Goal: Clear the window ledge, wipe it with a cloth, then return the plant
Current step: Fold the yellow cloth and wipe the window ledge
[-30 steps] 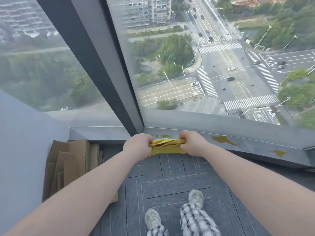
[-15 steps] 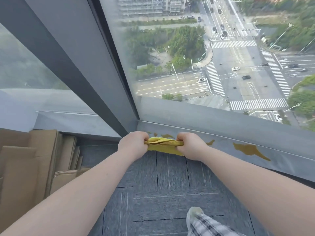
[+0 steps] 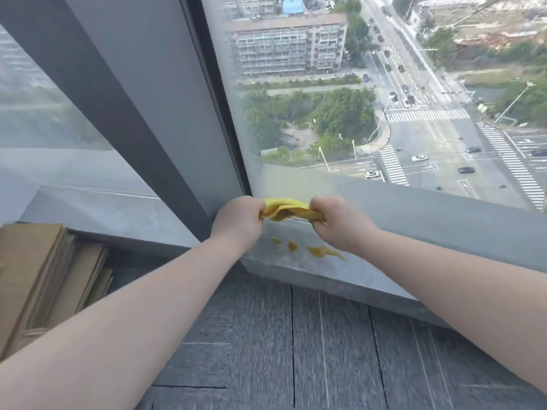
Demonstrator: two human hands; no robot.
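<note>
Both hands are gripping 1 yellow cloth [image 3: 284,210]: left hand [image 3: 239,220] and right hand [image 3: 340,223] are each fisted shut on an end, holding it bunched above the grey window ledge [image 3: 429,250], close to the mullion [image 3: 165,113]. 3 yellow patches [image 3: 322,251] are lying on the ledge near its front edge. Flattened cardboard [image 3: 44,276] is leaning at left; carpet floor [image 3: 281,350] is lying open below. No legible writing.
</note>
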